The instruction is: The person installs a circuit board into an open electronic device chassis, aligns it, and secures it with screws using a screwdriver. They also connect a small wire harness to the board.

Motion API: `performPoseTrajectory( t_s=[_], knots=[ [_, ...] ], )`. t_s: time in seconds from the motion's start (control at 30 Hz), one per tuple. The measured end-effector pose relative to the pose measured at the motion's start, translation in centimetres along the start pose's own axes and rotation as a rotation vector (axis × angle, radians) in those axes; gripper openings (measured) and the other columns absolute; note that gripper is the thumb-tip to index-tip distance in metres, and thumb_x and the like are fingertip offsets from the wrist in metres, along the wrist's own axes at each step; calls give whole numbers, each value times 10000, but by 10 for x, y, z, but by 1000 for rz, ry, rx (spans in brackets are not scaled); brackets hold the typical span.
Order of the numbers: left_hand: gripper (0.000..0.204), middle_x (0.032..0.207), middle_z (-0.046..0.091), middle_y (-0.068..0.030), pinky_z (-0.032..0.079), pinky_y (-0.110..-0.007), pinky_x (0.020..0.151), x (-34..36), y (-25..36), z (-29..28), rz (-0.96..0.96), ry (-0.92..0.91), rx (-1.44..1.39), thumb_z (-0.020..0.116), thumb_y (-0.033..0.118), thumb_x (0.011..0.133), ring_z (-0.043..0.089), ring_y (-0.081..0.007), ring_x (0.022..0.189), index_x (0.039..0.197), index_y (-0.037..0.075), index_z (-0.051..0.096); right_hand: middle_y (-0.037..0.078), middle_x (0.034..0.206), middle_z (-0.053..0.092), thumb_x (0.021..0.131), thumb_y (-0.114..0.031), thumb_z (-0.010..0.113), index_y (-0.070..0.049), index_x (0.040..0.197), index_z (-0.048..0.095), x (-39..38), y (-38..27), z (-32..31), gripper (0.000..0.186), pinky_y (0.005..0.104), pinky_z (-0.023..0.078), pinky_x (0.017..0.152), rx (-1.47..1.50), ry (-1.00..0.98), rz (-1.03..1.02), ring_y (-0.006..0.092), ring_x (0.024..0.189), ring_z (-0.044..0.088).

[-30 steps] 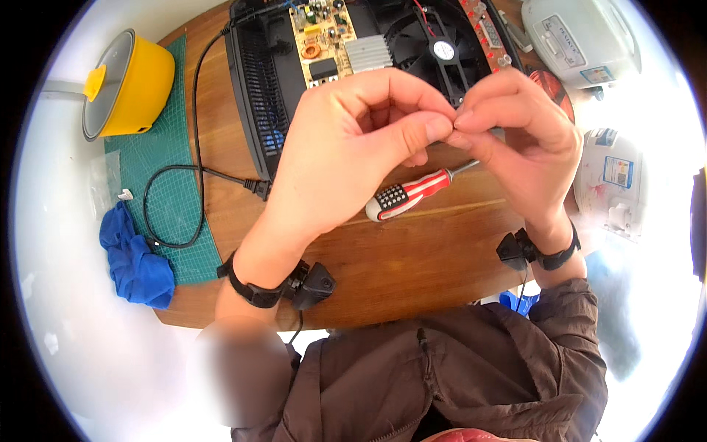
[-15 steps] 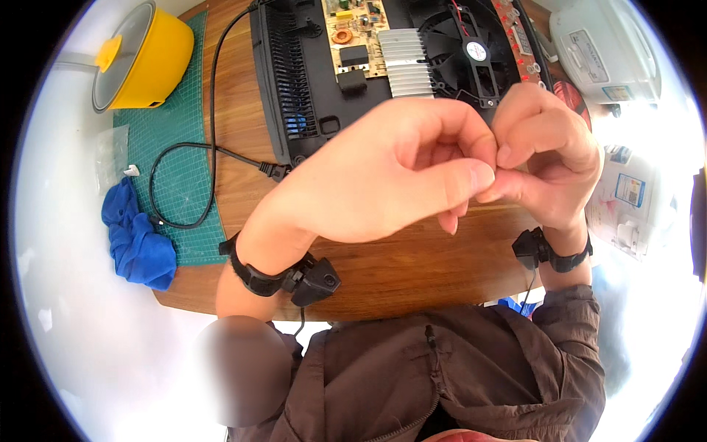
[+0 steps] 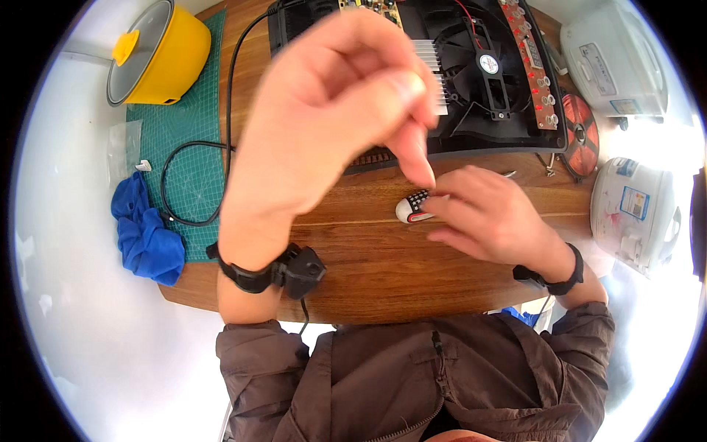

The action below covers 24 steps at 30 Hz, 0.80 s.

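My left hand (image 3: 331, 110) is raised over the front left of an opened black appliance housing (image 3: 449, 136), thumb and index finger pinched on something I cannot make out, its little finger hanging down. My right hand (image 3: 482, 221) is lower, over the wooden table, with fingers loosely apart at a screwdriver (image 3: 405, 211) with a star-and-stripe handle, which they partly hide; I cannot tell whether they touch it. Inside the housing are a silver heatsink (image 3: 429, 55), a black fan (image 3: 460, 70), a board with buttons (image 3: 534, 66) and a circuit board (image 3: 375, 11) partly behind my left hand.
A yellow pot (image 3: 169, 59), green cutting mat (image 3: 184, 136), clear bag (image 3: 121, 147), blue cloth (image 3: 147, 243) and black cable (image 3: 230, 88) lie on the left. On the right stand two white containers (image 3: 615, 62) (image 3: 630, 214) and a round red-and-black part (image 3: 578, 125) beside the housing.
My hands have separated: the left moved up and left with its pinch, while the right let go of the pinch and moved down to the screwdriver, fingers spreading.
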<state>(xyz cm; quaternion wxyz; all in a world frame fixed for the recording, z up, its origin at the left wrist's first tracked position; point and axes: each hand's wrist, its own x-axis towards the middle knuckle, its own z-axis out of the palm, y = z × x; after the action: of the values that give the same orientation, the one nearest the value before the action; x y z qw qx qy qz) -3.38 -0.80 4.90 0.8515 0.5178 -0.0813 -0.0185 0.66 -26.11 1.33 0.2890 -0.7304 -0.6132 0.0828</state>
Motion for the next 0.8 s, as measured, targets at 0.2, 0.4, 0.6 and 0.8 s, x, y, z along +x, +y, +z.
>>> performPoseTrajectory(
  t_s=[0.2,0.4,0.6,0.8],
  knots=[
    [310,1115,718,-128,662,-311,826,-4,20,-46,171,167,75,566,84,1081,724,-139,900,1360,-45,602,44,999,598,867,-223,675,-134,1277,625,-1,-6,26,422,335,481,858,-443,-180,-25,214,965,613],
    [250,1124,741,-125,652,-376,898,-4,15,-60,139,213,170,605,124,1072,739,-154,929,1257,-27,681,114,1087,671,843,-207,729,-102,1187,726,18,-35,-41,360,379,542,842,-172,-119,89,248,937,657],
    [230,1062,729,-101,650,-365,873,2,14,-45,180,202,115,614,162,1075,721,-138,867,1191,-15,704,276,1247,675,1058,-295,617,21,1250,668,3,-11,-142,372,510,564,1008,156,626,81,417,1140,681],
    [258,1009,726,-87,653,-353,813,7,6,-30,132,286,83,591,229,1092,711,-129,829,1132,-1,701,402,1357,566,1068,-233,602,56,1412,430,55,27,-101,482,551,586,1029,336,1142,25,567,1250,599]
  ],
)
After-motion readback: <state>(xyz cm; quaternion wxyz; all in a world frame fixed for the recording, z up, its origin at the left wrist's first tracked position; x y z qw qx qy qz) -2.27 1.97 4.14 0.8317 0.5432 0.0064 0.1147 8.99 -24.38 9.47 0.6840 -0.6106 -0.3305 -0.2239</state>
